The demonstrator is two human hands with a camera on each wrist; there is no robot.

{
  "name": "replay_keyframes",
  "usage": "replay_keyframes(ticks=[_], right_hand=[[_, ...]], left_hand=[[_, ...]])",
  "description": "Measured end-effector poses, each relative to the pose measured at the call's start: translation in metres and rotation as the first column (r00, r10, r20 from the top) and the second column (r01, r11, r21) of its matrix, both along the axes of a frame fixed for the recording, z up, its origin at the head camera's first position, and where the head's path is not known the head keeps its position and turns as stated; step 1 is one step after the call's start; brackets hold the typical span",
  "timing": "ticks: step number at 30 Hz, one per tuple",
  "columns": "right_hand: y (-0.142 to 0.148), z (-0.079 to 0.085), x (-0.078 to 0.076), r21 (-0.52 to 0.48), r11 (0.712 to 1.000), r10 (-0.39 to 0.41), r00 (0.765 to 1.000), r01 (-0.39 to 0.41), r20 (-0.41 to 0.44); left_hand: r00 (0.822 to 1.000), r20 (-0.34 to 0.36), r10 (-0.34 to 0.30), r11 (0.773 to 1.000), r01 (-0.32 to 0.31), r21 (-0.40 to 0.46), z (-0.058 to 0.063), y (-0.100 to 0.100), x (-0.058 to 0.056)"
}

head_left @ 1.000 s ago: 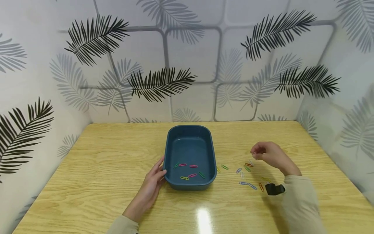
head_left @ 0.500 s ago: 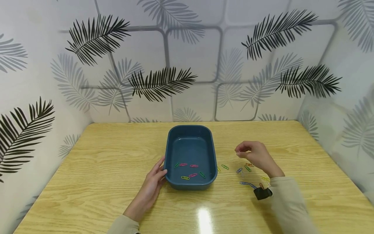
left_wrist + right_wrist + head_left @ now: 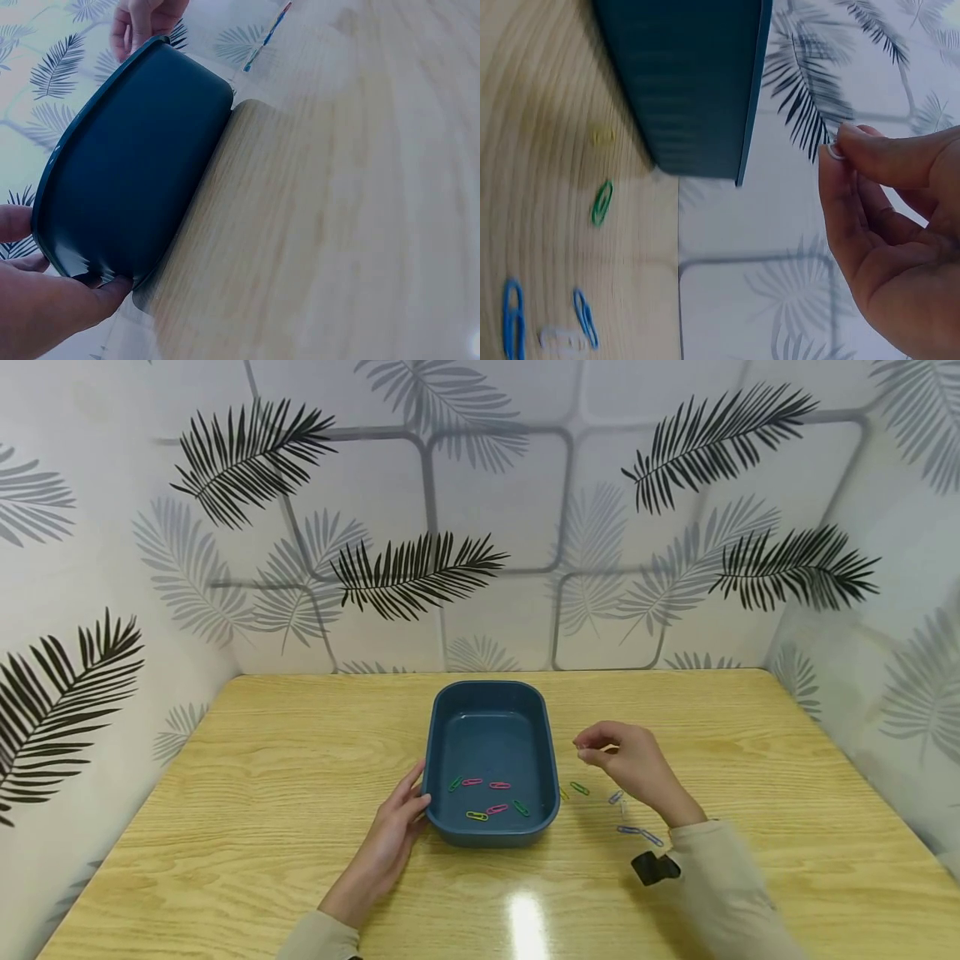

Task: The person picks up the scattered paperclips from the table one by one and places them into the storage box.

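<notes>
A dark blue plastic tray (image 3: 491,841) stands on the wooden table, with several pink, green and yellow paper clips (image 3: 497,809) inside its near half. My left hand (image 3: 390,831) holds the tray's left side, thumb at the rim and fingers against the wall. Just right of the tray, above the table, my right hand (image 3: 626,764) pinches a small white paper clip (image 3: 835,152) between thumb and fingertips; most of it is hidden by them. Below that hand lie loose clips, among them a green clip (image 3: 601,202) and blue clips (image 3: 585,318).
A yellow clip (image 3: 564,794) lies close to the tray's right wall. The right sleeve (image 3: 720,877) and its black wrist strap (image 3: 654,867) cover part of the table where other clips lay. A leaf-patterned wall (image 3: 495,610) rises behind the table.
My right hand has moved left toward the tray, carrying the pinched white clip. Its forearm now hides the orange clips and some others. The left hand and tray stay in place.
</notes>
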State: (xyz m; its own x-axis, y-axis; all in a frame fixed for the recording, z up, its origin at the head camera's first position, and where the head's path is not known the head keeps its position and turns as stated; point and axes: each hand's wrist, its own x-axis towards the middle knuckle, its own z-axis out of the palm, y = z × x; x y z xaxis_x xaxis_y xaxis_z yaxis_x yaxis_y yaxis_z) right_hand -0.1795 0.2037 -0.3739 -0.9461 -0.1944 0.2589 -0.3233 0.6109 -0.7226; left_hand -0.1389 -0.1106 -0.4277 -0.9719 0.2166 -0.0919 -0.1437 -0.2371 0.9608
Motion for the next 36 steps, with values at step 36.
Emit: replay_keyframes(ticks=[36], right_hand=[[-0.052,-0.001,0.026,-0.057,0.981,0.187,0.982,-0.187,0.002]], left_hand=[[1.0,0.007,0.006,1.0,-0.006,0.001,0.001,0.001,0.0]])
